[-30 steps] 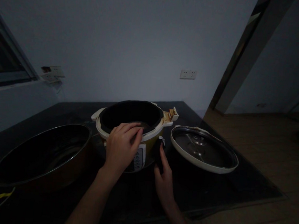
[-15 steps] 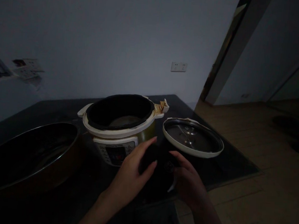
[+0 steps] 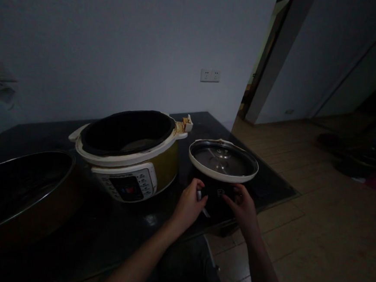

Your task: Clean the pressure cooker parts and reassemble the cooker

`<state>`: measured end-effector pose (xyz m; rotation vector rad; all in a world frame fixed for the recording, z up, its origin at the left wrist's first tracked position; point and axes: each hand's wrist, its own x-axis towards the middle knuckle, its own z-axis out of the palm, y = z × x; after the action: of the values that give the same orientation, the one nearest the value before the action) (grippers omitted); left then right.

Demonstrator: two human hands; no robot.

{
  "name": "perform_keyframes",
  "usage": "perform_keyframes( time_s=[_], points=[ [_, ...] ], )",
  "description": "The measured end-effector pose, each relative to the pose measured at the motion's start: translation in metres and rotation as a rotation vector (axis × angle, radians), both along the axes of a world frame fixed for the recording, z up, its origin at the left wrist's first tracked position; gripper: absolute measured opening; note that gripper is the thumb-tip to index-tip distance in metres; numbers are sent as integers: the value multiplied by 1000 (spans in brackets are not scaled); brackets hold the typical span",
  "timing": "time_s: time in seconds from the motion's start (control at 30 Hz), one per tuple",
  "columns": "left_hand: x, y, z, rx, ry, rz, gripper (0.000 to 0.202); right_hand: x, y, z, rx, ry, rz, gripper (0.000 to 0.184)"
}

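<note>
Near the table's front right, my left hand (image 3: 189,202) is curled with thumb and fingers at the left side of a black item (image 3: 217,204). On its dark surface shows a small pale emblem, and a thin white strip lies by my left thumb. The room is too dim to tell what kind of thing it is. My right hand (image 3: 241,204) pinches its right side. Just behind my hands lies a round pot lid (image 3: 220,177), inner side up with a pale rim. An electric pressure cooker (image 3: 166,163) stands open to the left, its inside dark.
A large dark pan (image 3: 53,195) stands at the left on the black table (image 3: 149,218). Behind is a pale wall with a double socket (image 3: 210,76). The table's right edge drops to a tiled floor (image 3: 282,226). Dark items lie on the floor farther right.
My view has turned right, so the cooker and lid appear farther left. My hands have moved toward the lid with the black item, and its emblem now shows between them.
</note>
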<state>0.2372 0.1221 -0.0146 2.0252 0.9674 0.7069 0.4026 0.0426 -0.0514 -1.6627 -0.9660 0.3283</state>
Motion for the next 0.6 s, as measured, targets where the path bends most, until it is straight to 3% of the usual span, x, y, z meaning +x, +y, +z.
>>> perform_keyframes(
  time_s=[0.1,0.27,0.33,0.43,0.6],
  points=[
    [11,2,-9,62,84,-50,29,18,3,-10,-16,-179,-114,42],
    [7,-6,-7,202,229,-38,37,16,-4,-24,-52,-385,-89,40],
    [4,-14,-9,276,261,-91,38,14,-10,-34,-99,-526,-39,41],
    [2,-25,-20,397,301,-240,38,14,-17,-47,-167,-695,23,42],
    [-3,-26,-37,398,368,-268,45,16,-16,-57,-235,-839,-1,47]
  ],
)
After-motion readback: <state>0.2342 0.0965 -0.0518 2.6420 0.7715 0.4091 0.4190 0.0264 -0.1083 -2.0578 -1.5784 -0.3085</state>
